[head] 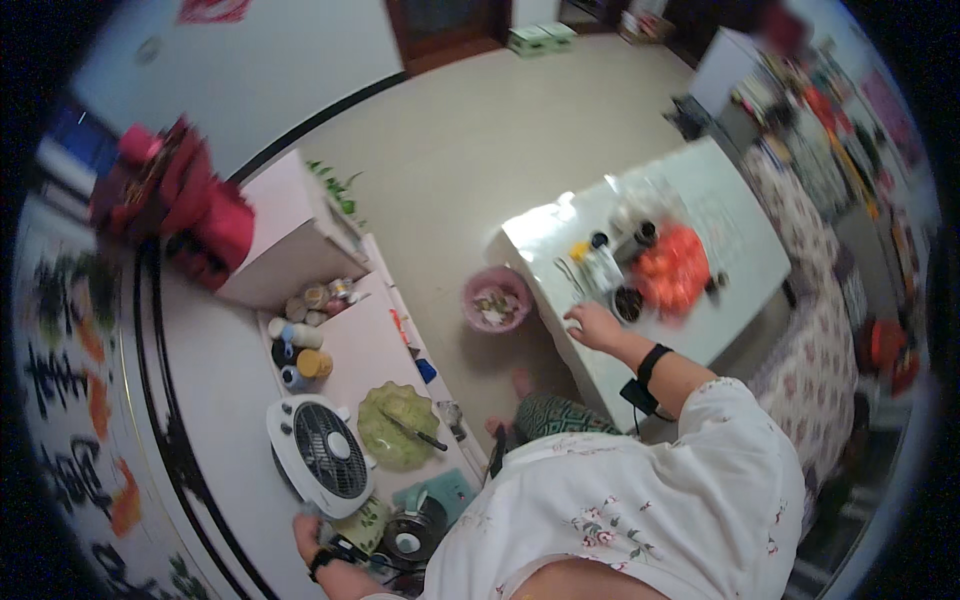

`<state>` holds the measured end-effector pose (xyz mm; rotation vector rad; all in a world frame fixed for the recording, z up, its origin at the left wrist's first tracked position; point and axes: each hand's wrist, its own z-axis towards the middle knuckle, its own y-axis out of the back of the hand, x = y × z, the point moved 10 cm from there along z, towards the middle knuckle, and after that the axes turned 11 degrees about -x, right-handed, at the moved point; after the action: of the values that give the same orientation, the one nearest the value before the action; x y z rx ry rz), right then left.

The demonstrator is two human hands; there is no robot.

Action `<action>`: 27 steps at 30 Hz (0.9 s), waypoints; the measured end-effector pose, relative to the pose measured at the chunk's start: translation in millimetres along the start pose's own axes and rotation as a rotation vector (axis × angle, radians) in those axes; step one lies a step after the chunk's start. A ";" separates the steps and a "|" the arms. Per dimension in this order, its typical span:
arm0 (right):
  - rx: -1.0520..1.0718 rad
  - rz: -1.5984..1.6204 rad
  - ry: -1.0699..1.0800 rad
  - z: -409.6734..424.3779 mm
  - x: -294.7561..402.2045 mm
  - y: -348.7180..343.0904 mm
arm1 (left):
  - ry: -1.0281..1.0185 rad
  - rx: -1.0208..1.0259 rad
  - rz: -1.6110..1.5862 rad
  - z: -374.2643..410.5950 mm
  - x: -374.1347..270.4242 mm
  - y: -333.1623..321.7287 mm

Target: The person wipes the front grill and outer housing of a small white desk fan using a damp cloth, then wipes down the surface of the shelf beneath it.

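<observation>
At the lower left my left hand (306, 532) is beside the base of a white box fan (322, 456). A small clear item (325, 531) lies against its fingers, too blurred to tell whether it is held. My right hand (594, 327) reaches over the near left edge of a white table (720, 187), its fingers bent; what they may hold is unclear. Close to it are a dark bowl (627, 304), a white packet (602, 268) and a red plastic bag (673, 266). Below the table edge stands a pink waste bin (496, 298) with refuse inside.
On the pink cabinet (360, 341) are a green scalloped plate (397, 420) with a knife (420, 433) across it, an electric kettle (414, 531) and several jars (313, 363). A floral-covered sofa (806, 352) borders the table. A black adapter (637, 395) with a cable hangs at the table's near edge.
</observation>
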<state>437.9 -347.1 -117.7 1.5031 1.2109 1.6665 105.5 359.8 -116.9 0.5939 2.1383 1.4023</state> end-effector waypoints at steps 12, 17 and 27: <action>0.035 0.422 -0.001 -62.8 -23.7 54.8 | -0.174 0.582 -1.015 -125.4 -372.4 -54.5; -0.071 0.745 0.365 -68.0 63.9 109.9 | -0.273 1.056 -1.236 -247.1 -559.3 -121.0; -0.379 1.127 -0.262 -106.1 -58.0 136.4 | -0.316 1.461 -0.947 -404.9 -673.2 -179.2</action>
<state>366.4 -480.2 -15.7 2.1975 -0.2204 2.0487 357.6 -400.3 -27.9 0.1222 2.2963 -0.8099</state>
